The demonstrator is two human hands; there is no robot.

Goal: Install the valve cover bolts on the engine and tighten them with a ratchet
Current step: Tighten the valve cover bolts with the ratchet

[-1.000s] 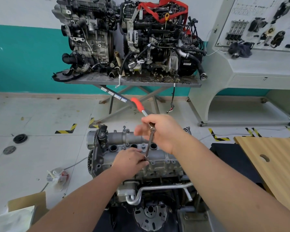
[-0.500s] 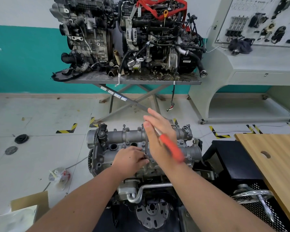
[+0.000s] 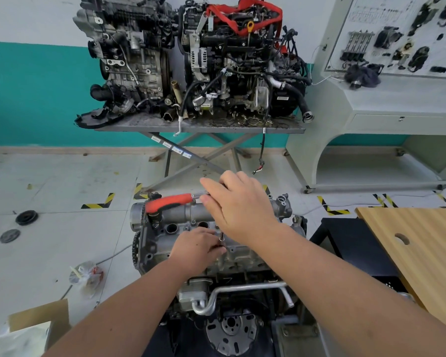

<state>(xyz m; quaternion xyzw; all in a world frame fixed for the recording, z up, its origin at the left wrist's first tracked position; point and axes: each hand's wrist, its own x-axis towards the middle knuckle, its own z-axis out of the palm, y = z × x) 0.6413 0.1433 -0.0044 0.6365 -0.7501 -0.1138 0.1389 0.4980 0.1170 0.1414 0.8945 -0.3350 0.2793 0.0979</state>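
Ratchet (image 3: 171,203) spun by right hand (image 3: 238,202) gripping its head; left hand (image 3: 200,247) pinches extension (image 3: 221,236). Advice: keep extension square on bolt.

Worktop (image 3: 129,126), grey, scissor-legged: two engines (image 3: 191,55) on top. Floor (image 3: 49,253) left of it: two black discs (image 3: 26,217), plastic bag (image 3: 86,275).

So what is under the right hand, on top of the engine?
Under the right hand a thin metal extension bar goes down to the engine, beside the left hand. The ratchet head and the bolt are covered.
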